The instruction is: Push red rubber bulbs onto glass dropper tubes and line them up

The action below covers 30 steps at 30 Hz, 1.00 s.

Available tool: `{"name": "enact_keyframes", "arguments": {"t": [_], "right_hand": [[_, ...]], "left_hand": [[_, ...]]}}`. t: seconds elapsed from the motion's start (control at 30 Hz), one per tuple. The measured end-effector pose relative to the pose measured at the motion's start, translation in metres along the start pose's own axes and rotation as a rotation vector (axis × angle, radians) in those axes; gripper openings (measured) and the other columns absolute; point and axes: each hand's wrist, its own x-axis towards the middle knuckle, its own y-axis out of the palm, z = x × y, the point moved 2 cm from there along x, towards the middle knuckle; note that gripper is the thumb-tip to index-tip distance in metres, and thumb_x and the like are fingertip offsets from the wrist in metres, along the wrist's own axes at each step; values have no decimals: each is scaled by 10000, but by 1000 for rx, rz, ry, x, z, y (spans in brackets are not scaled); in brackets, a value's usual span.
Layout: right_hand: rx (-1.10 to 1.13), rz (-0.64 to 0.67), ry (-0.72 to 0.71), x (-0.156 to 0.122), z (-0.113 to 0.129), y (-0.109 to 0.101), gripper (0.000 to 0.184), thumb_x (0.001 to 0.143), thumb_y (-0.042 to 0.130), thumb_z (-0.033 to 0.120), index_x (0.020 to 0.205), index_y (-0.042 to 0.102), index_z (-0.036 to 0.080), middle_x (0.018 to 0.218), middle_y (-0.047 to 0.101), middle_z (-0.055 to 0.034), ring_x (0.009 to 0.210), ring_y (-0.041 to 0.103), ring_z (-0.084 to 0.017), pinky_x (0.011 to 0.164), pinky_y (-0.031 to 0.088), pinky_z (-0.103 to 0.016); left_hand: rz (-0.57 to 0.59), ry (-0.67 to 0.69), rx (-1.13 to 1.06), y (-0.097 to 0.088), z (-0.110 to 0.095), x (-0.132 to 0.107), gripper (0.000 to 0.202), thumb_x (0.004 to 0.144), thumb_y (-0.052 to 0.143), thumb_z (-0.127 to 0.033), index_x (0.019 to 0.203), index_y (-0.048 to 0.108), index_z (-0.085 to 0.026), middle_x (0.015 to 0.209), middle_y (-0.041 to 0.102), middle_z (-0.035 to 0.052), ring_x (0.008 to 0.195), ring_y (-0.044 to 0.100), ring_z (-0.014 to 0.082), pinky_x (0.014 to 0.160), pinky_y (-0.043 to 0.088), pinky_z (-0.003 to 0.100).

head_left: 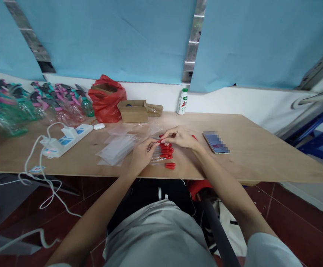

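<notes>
Red bulb (159,141), 1, between 2 hands (142,154) (179,137); 1 phone (213,141).

Right of the right hand (180,137), the counter (261,142) leaves a passage around the phone (214,142). Plastic bags (115,151) flank the left hand (142,154); farther ahead stand a cardboard box (135,114) and bottle (182,102).

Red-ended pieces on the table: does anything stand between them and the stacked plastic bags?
Yes, the left hand: it is partly between the red-ended pieces and the stacked plastic bags. I see no other object in that gap.
</notes>
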Motion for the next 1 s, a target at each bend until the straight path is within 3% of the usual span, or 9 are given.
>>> {"name": "enact_keyframes", "arguments": {"t": [0.2, 0.37, 0.53, 0.67, 1.0], "right_hand": [[-119, -68, -24, 2, 2, -1, 278, 868, 828, 415, 977, 822, 159, 860, 799, -58, 713, 674, -150, 684, 541, -280], [-257, -184, -51, 5, -6, -8, 287, 917, 770, 418, 1004, 805, 147, 863, 787, -53, 721, 654, -148, 709, 507, -274], [-432, -225, -67, 8, -20, -22, 201, 944, 717, 321, 1005, 808, 153, 998, 803, -75, 805, 675, -166, 770, 504, -280], [-602, -240, -30, 9, -27, -28, 143, 954, 701, 229, 997, 820, 164, 951, 809, -65, 779, 673, -164, 778, 489, -273], [-891, -209, 136, 14, -38, -16, 161, 984, 694, 244, 1029, 834, 177, 944, 828, -82, 821, 724, -195, 794, 483, -268]], "left_hand": [[-65, -36, 78, 0, -6, 1, 163, 1032, 634, -335, 997, 758, -235, 843, 704, 10, 785, 647, 174, 745, 468, 303], [-133, -134, 164, -2, 3, 0, 202, 1044, 602, -342, 1072, 767, -228, 977, 739, 49, 867, 666, 204, 793, 480, 326], [-107, -259, 195, -2, 14, -1, 214, 1039, 584, -333, 1051, 764, -217, 953, 745, 56, 799, 646, 204, 767, 468, 329], [-86, -368, 231, -4, 14, 0, 198, 1022, 590, -321, 1000, 756, -215, 973, 760, 61, 844, 667, 217, 798, 471, 332], [-165, -326, 198, -5, 14, 0, 201, 1028, 576, -327, 939, 716, -213, 920, 740, 44, 806, 644, 201, 772, 450, 329]]}}
